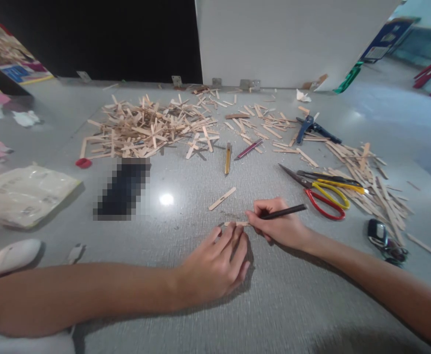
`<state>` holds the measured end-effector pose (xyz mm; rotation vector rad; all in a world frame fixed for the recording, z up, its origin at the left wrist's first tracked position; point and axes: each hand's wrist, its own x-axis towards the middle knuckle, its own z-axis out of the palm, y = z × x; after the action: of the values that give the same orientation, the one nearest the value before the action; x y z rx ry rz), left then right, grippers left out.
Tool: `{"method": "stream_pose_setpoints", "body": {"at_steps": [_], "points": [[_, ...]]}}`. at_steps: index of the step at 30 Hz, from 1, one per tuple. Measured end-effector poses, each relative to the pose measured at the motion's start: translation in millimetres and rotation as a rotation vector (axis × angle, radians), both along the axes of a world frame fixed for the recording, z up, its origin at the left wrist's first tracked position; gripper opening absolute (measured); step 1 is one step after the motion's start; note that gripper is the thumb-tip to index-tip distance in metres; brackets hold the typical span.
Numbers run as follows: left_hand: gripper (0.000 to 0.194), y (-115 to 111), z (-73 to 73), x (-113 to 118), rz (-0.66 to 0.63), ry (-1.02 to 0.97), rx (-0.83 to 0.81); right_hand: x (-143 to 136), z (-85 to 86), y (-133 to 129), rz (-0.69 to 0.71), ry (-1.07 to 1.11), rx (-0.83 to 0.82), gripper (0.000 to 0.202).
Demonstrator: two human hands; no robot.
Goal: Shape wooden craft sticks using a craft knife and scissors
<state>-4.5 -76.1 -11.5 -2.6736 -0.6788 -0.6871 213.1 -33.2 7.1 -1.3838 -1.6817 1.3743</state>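
My left hand [218,260] presses a short wooden craft stick [243,224] flat against the table with its fingertips, which cover much of it. In a writing grip, my right hand [279,223] is closed on a slim black pen-like tool [285,211]. The tool's tip is hidden behind my fingers, close to the stick's right end. Just beyond my hands lies a second craft stick [222,198] with a small slot cut at its middle. Farther off rest a yellow craft knife [227,160] and a purple pen-shaped item [248,149].
A big heap of craft sticks [152,125] lies at the back left; more sticks [388,201] are strewn on the right. Red-and-yellow-handled scissors [322,196], blue pliers [307,129] and a black cabled device [379,233] are there too. Left are a blurred-out dark object [121,189], a plastic bag [27,194] and a white mouse [16,255].
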Motion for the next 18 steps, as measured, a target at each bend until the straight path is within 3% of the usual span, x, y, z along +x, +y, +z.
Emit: {"method": "stream_pose_setpoints", "body": {"at_steps": [7,18], "points": [[0.047,0.1,-1.3,0.2,0.002,-0.031,0.001,-1.3,4.1,0.4,0.002,-0.003,-0.001,0.048],[0.047,1.1,-4.4,1.1,-0.011,-0.052,-0.005,-2.7,-4.2,1.5,-0.015,0.02,-0.029,0.048]]}}
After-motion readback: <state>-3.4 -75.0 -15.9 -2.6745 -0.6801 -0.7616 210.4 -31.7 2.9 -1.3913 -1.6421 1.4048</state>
